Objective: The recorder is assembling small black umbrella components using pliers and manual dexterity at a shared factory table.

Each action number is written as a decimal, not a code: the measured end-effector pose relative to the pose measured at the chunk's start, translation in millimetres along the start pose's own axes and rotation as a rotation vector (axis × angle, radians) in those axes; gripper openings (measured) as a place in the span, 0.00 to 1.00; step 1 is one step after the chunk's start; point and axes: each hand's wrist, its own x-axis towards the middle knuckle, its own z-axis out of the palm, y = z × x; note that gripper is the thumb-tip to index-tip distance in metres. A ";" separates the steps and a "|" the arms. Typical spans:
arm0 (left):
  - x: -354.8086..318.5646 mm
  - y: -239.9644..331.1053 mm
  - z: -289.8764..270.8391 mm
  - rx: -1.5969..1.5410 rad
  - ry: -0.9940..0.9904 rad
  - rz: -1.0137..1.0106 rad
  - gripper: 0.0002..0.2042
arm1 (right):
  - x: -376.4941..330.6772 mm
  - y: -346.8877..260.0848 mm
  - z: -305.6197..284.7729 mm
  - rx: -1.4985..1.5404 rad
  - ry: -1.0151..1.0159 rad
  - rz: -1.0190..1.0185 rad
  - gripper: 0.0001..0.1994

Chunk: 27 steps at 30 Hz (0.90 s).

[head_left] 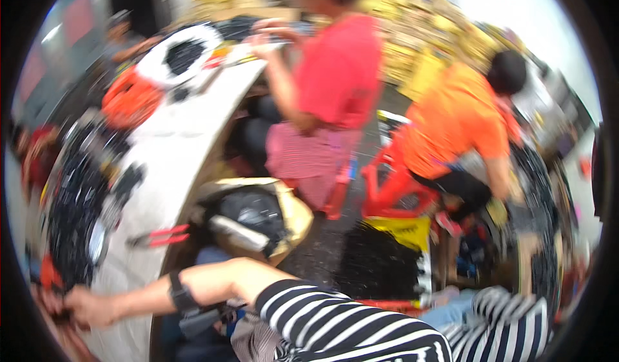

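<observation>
My right arm, in a black-and-white striped sleeve with a dark band at the wrist, stretches across to the far left. Its hand is closed at the table's near left part; whatever it grips is hidden and blurred. Close beside it, at the picture's dark rim, my left hand shows only in part, its fingers smeared. A red-handled pair of pliers lies on the pale table, beyond my right forearm. Past my hands, a heap of glossy black pieces lies along the table's left side.
Beside the table stands an open sack with black plastic inside. A person in red stands at the table; another in orange bends by a red stool. Orange and white bags lie farther along; yellow sacks are piled behind.
</observation>
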 end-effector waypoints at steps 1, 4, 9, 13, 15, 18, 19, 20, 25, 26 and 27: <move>-5.1 3.6 20.8 0.039 0.072 0.078 0.09 | 3.9 14.5 1.8 -0.041 -0.033 -0.005 0.05; 8.1 -27.7 -33.8 -0.133 -0.242 0.034 0.09 | -35.5 105.8 19.3 -0.278 0.087 -0.186 0.13; 4.7 -79.7 10.6 0.111 -0.019 -0.069 0.10 | -49.6 50.5 -53.1 -0.269 -0.176 0.622 0.13; -6.9 -39.0 -1.1 0.007 0.077 0.064 0.12 | -52.5 40.7 -20.1 0.142 -0.250 0.724 0.11; -7.0 -33.8 -4.4 -0.103 0.073 0.086 0.12 | -50.7 39.8 -19.3 0.194 -0.269 0.757 0.10; -3.3 -32.3 -4.0 -0.121 0.077 0.129 0.13 | -42.4 48.5 -25.4 0.089 -0.267 0.634 0.10; -2.9 -32.4 -2.8 -0.076 0.058 0.153 0.13 | -41.4 52.9 -27.8 0.089 -0.267 0.628 0.10; -4.3 -34.3 -4.0 -0.031 0.047 0.174 0.13 | -42.6 59.7 -28.4 0.021 -0.280 0.623 0.10; -6.6 -70.1 -10.8 -0.037 0.064 0.008 0.13 | -56.5 69.9 -38.1 -0.037 -0.298 0.707 0.11; -11.7 -66.3 -7.9 -0.054 0.044 -0.001 0.13 | -56.9 58.5 -37.1 -0.009 -0.328 0.712 0.10; -16.8 -60.5 -7.0 -0.070 0.032 -0.003 0.13 | -55.5 43.5 -32.3 -0.003 -0.336 0.713 0.10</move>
